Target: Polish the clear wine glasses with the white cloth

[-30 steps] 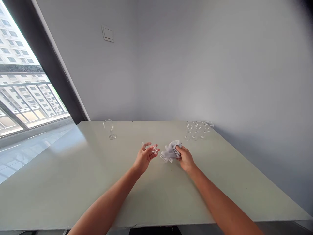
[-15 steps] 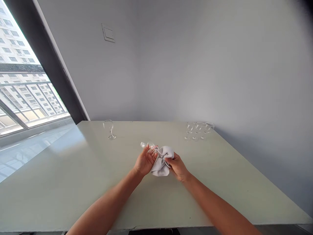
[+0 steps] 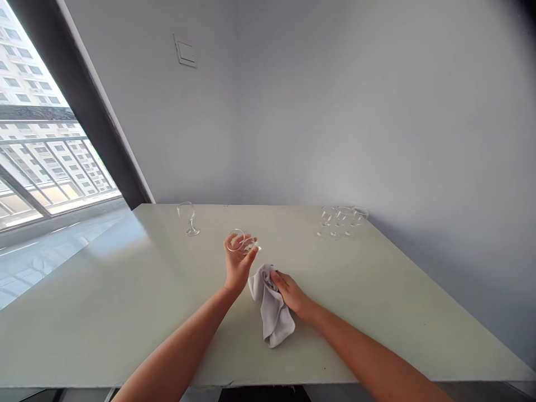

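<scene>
A small clear stemmed glass (image 3: 237, 240) is in my left hand (image 3: 238, 267), raised above the middle of the table. Its round rim tilts up toward me, and my fingers close around the bowl and stem from behind. To the right and nearer me, my right hand (image 3: 291, 291) grips a light grey cloth (image 3: 274, 312). The cloth is bunched at the top under my thumb and hangs down in loose folds. Glass and cloth are apart.
One stemmed glass (image 3: 187, 218) stands upright at the table's back left. Three similar glasses (image 3: 344, 216) stand in a row at the back right. The pale table (image 3: 125, 312) meets grey walls behind and at right. A window with a railing (image 3: 54, 162) is at left.
The glass has come out of the cloth. My left hand has moved up and left with it, turning its rim toward me. My right hand has lowered slightly, and the cloth now hangs open.
</scene>
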Motion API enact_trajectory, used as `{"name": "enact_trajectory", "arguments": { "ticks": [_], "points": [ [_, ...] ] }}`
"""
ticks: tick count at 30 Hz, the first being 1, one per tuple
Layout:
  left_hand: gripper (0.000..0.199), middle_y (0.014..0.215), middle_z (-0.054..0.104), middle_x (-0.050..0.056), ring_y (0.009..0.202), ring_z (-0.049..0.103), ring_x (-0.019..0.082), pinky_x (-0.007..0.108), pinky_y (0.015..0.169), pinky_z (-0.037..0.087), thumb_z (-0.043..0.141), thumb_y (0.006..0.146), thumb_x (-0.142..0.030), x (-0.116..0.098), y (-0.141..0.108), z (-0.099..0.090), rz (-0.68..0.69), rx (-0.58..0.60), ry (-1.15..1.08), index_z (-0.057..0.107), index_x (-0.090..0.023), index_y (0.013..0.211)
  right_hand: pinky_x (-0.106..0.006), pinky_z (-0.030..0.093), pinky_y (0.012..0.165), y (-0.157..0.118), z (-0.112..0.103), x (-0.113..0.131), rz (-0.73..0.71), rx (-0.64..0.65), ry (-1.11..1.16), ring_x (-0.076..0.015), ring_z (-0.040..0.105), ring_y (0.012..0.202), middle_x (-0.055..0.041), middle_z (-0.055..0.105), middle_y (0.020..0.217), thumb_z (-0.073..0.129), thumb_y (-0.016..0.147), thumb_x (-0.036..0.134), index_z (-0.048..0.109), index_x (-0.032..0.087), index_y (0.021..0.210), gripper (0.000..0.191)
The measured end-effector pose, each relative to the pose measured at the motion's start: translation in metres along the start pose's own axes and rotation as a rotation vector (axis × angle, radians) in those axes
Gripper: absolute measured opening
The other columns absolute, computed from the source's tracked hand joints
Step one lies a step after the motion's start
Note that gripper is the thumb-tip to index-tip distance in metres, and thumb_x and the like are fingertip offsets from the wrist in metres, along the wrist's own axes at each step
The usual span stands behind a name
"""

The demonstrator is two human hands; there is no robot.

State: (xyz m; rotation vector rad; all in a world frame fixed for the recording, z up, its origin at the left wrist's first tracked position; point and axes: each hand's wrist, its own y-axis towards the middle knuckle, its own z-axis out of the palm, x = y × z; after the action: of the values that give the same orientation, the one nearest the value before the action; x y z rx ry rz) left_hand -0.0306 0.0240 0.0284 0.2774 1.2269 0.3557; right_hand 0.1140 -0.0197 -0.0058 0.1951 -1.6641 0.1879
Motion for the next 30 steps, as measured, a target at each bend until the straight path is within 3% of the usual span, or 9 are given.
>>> {"name": "enact_trajectory", "arguments": {
  "ticks": [3,6,9,11,15,18,22,30],
  "points": [
    [0.055,0.109,0.051,0.008,0.101,0.055,0.019,0.034,0.076,0.048,0.063,0.071,-0.028,0.003,0.000,-0.003,0.160,-0.054,0.226,0.027,-0.026,0.113,-0.027,0.040,0.066,-0.005,-0.008,0.009,-0.299,-0.173,-0.515,-0.0147,0.053,0.073,-0.0038,0.056,0.088,0.036,0.087,0.043,0.056,0.021,0.097,0.032],
    [0.057,0.109,0.053,0.009,0.106,0.052,0.021,0.039,0.081,0.046,0.062,0.071,-0.025,0.007,-0.009,0.001,0.362,-0.013,0.475,0.027,-0.025,0.116,-0.026,0.041,0.065,-0.004,-0.016,0.015,-0.479,-0.361,-0.694,-0.0137,0.053,0.071,-0.0061,0.055,0.090,0.035,0.088,0.035,0.053,0.020,0.104,0.028],
    [0.057,0.108,0.056,0.009,0.113,0.047,0.023,0.045,0.091,0.039,0.062,0.070,-0.023,0.007,-0.024,0.012,0.557,0.162,0.623,0.030,-0.022,0.117,-0.027,0.042,0.065,-0.001,-0.017,0.016,-0.558,-0.331,-0.738,-0.0154,0.054,0.071,-0.0051,0.057,0.082,0.044,0.084,0.033,0.054,0.019,0.104,0.026],
    [0.056,0.108,0.057,0.009,0.116,0.045,0.024,0.045,0.094,0.036,0.060,0.071,-0.024,0.005,-0.033,0.020,0.612,0.278,0.657,0.030,-0.021,0.118,-0.027,0.042,0.066,0.000,-0.014,0.013,-0.532,-0.286,-0.736,-0.0165,0.054,0.073,-0.0041,0.059,0.079,0.047,0.082,0.034,0.057,0.020,0.096,0.022],
    [0.059,0.121,0.049,0.010,0.124,0.035,0.023,0.042,0.098,0.032,0.055,0.075,-0.027,0.014,-0.042,0.025,0.480,0.361,0.830,0.026,-0.022,0.126,-0.025,0.041,0.064,0.007,-0.018,0.004,-0.410,-0.294,-0.679,-0.0151,0.056,0.069,-0.0014,0.062,0.076,0.041,0.085,0.036,0.060,0.022,0.086,0.024],
    [0.068,0.132,0.039,0.010,0.128,0.027,0.023,0.042,0.102,0.026,0.055,0.074,-0.031,0.030,-0.039,0.019,0.256,0.379,1.023,0.020,-0.022,0.131,-0.024,0.039,0.058,0.019,-0.033,-0.005,-0.284,-0.347,-0.609,-0.0137,0.053,0.057,0.0006,0.059,0.063,0.040,0.084,0.040,0.060,0.019,0.089,0.029],
    [0.060,0.129,0.042,0.007,0.123,0.034,0.023,0.040,0.099,0.028,0.053,0.073,-0.035,0.047,-0.031,0.009,-0.051,0.430,1.120,0.030,-0.023,0.127,-0.024,0.039,0.057,0.041,-0.062,-0.018,-0.116,-0.489,-0.526,-0.0139,0.051,0.055,0.0003,0.057,0.058,0.043,0.080,0.042,0.058,0.015,0.093,0.035],
    [0.046,0.119,0.049,0.003,0.115,0.041,0.019,0.035,0.096,0.029,0.049,0.074,-0.032,0.047,-0.027,0.006,-0.092,0.462,1.081,0.040,-0.026,0.119,-0.022,0.036,0.054,0.090,-0.120,-0.026,0.071,-0.589,-0.546,-0.0142,0.055,0.060,-0.0009,0.059,0.064,0.044,0.077,0.036,0.059,0.017,0.085,0.025]
  ]
}}
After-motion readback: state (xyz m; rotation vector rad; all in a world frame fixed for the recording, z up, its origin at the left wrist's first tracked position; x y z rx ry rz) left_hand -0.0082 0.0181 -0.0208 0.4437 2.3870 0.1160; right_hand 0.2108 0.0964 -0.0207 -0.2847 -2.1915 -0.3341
